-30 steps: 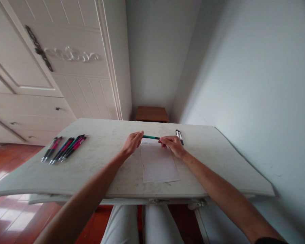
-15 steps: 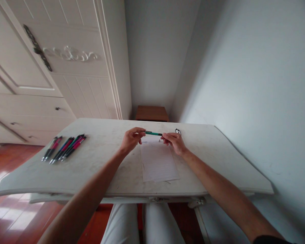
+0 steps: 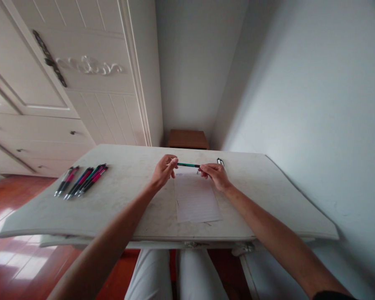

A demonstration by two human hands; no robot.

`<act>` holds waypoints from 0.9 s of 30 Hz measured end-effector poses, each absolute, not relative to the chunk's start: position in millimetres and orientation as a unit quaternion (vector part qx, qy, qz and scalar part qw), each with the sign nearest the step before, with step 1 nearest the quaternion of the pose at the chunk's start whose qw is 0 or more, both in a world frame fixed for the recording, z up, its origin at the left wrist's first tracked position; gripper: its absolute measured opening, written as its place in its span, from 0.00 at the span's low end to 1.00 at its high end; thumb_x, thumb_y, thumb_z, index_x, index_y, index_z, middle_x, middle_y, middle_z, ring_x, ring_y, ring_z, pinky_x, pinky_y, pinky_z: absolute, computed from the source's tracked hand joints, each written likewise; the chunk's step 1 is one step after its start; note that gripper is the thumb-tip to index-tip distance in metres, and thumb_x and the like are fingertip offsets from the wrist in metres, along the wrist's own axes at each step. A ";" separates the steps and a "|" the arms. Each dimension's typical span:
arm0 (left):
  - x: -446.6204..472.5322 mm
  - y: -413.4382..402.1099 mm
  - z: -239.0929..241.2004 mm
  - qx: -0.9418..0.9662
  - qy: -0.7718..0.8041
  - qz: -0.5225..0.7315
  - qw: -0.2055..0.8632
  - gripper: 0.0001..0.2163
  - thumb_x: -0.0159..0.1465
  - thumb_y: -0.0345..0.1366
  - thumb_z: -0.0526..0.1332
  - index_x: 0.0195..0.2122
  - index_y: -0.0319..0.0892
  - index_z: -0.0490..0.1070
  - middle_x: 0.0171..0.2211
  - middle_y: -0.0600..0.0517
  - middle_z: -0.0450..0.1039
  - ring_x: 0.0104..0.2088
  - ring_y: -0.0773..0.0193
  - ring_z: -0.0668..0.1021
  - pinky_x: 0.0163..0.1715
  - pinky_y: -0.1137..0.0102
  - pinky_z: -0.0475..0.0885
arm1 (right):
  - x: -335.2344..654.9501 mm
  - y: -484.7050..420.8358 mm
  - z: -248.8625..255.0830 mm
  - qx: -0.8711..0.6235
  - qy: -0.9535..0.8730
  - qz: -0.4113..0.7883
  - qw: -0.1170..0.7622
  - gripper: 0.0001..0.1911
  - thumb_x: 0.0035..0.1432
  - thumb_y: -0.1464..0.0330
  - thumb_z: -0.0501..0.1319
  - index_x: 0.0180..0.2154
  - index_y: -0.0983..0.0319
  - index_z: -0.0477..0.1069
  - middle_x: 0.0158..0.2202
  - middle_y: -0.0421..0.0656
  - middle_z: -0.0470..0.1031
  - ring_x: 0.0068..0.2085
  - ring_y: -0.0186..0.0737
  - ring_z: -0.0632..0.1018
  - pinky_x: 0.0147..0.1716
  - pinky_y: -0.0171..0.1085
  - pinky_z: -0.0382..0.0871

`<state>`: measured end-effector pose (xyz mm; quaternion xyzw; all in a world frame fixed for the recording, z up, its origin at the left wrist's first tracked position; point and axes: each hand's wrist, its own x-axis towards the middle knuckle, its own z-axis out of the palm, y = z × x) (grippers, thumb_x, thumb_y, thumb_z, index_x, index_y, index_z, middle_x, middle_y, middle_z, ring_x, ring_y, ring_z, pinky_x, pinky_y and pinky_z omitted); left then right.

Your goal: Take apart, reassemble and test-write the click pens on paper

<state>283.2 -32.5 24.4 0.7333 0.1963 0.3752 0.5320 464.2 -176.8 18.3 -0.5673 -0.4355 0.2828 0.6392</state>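
A slim green pen [image 3: 188, 165] is held level just above the top edge of a lined sheet of paper [image 3: 196, 199]. My left hand [image 3: 163, 171] pinches its left end with closed fingers. My right hand [image 3: 215, 174] pinches its right end, fingers also closed. Behind my right hand lies a black and white pen [image 3: 220, 161], mostly hidden by the hand.
A row of several pink, blue and green pens [image 3: 81, 181] lies at the left of the white table [image 3: 262, 196]. A white wardrobe [image 3: 65, 83] stands to the left, a grey wall runs along the right, and a small wooden stand [image 3: 188, 139] sits beyond the table.
Both hands have lifted the green pen slightly and moved it away from me, so my right hand now covers most of the black and white pen. The view shifted a little.
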 end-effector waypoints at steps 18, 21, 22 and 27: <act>282.8 -30.0 19.3 0.758 0.199 0.341 0.520 0.26 0.63 0.59 0.54 0.26 0.38 0.68 0.21 0.52 0.70 0.15 0.72 0.69 0.14 0.77 0.60 | 464.8 -177.1 18.7 -0.569 -0.435 0.275 0.641 0.19 0.50 0.52 0.68 0.24 0.63 0.79 0.21 0.42 0.74 0.23 0.33 0.70 0.24 0.34 0.63; 285.0 -29.7 19.6 0.741 0.190 0.373 0.525 0.23 0.54 0.54 0.67 0.41 0.39 0.70 0.34 0.50 0.75 0.18 0.72 0.73 0.15 0.77 0.64 | 465.6 -176.9 19.5 -0.575 -0.425 0.269 0.646 0.20 0.49 0.52 0.68 0.23 0.63 0.78 0.21 0.42 0.74 0.23 0.33 0.70 0.23 0.35 0.63; 285.7 -29.7 20.0 0.742 0.192 0.378 0.520 0.24 0.52 0.51 0.69 0.42 0.40 0.71 0.36 0.49 0.75 0.18 0.72 0.73 0.15 0.76 0.65 | 465.6 -176.9 19.9 -0.577 -0.421 0.267 0.647 0.20 0.49 0.52 0.68 0.23 0.63 0.78 0.21 0.42 0.74 0.23 0.33 0.70 0.23 0.35 0.63; 285.1 -30.0 23.0 0.771 0.218 0.364 0.475 0.18 0.59 0.52 0.62 0.27 0.39 0.72 0.18 0.54 0.70 0.15 0.71 0.70 0.16 0.76 0.63 | 463.7 -178.1 22.4 -0.581 -0.422 0.268 0.642 0.21 0.48 0.51 0.68 0.23 0.63 0.78 0.21 0.42 0.74 0.23 0.33 0.69 0.22 0.34 0.62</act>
